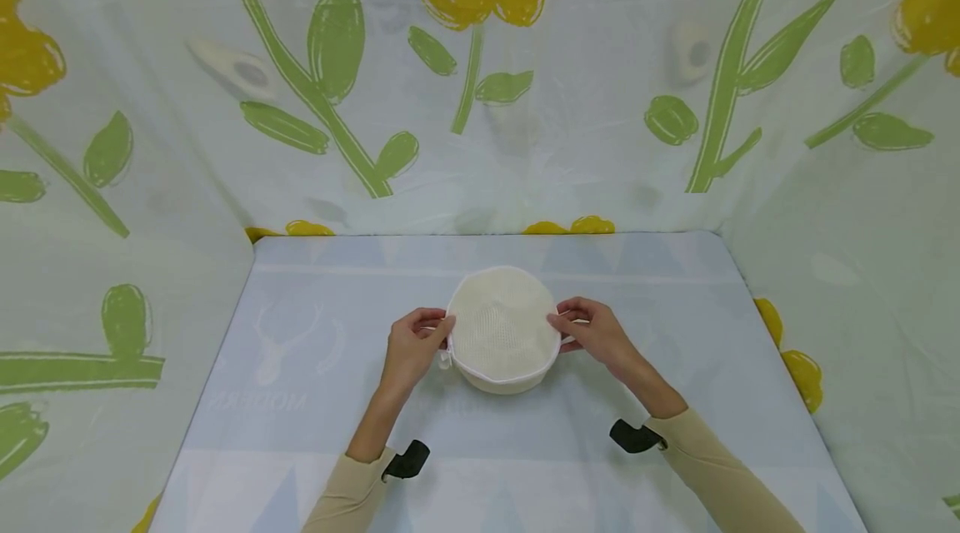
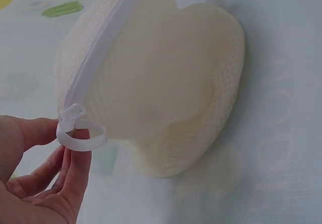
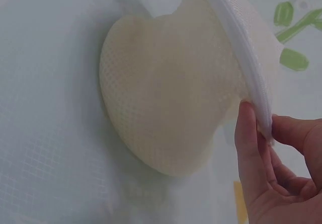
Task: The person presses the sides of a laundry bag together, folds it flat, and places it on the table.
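Mesh laundry bag: cream, white zipper trim. Table cover: pale blue, faint triangles. Backdrop curtain: white, yellow flowers, green stems. Sleeves: beige.

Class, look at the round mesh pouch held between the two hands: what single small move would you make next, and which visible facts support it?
Probably draw the white loop tab along the zipper to open the mesh pouch. The left hand already pinches that loop at the zipper's end, the right hand pinches the opposite rim to brace it, and the zipper looks fully closed.
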The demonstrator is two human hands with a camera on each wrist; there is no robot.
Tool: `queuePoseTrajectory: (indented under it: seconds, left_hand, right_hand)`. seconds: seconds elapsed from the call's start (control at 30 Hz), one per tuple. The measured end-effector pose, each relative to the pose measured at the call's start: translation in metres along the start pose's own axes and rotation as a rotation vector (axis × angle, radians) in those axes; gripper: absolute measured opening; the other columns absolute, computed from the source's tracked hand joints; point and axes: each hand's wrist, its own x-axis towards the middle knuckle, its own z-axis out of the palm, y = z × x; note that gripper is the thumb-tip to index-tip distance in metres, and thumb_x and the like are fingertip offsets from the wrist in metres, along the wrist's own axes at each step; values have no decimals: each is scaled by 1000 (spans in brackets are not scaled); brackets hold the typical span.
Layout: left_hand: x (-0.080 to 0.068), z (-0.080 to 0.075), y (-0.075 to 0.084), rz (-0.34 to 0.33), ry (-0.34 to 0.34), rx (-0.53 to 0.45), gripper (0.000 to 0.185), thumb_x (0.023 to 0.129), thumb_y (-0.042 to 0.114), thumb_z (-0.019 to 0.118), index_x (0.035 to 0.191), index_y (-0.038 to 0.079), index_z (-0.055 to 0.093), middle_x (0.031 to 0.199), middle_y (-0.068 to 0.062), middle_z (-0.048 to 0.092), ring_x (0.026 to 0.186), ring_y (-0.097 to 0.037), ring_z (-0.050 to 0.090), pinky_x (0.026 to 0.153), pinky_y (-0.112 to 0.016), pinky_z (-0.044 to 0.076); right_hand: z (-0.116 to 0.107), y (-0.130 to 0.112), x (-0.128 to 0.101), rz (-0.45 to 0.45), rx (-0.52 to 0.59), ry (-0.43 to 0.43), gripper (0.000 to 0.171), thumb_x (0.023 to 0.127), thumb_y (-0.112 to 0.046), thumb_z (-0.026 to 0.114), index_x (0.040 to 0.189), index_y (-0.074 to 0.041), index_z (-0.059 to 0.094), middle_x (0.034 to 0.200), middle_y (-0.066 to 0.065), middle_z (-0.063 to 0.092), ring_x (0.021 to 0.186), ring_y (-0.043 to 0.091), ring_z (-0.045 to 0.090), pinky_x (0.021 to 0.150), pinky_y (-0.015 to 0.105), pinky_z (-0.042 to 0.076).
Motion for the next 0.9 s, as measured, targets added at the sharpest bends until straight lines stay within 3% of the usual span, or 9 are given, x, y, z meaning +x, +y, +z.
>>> queuePoseTrajectory:
  seconds: [0.37, 0.9]
  left_hand:
    - [2, 5, -17, -1, 11, 93, 23, 94, 18, 77, 108, -1, 72, 93, -11, 72, 74, -15, 67, 63, -22, 57]
    - [4, 9, -35, 15, 16, 138, 19, 94, 12, 76, 105, -3, 72, 89, -12, 72, 70, -16, 67, 60, -22, 56]
  right_hand:
    - [5, 14, 5, 17, -38, -7, 35, 98, -17, 73, 120, 7, 61, 95, 11, 67, 78, 18, 71, 68, 37, 63]
    - [14, 41, 14, 44, -72, 14, 32, 96, -16, 75, 116, 6, 63, 92, 12, 63, 77, 19, 71, 65, 35, 62]
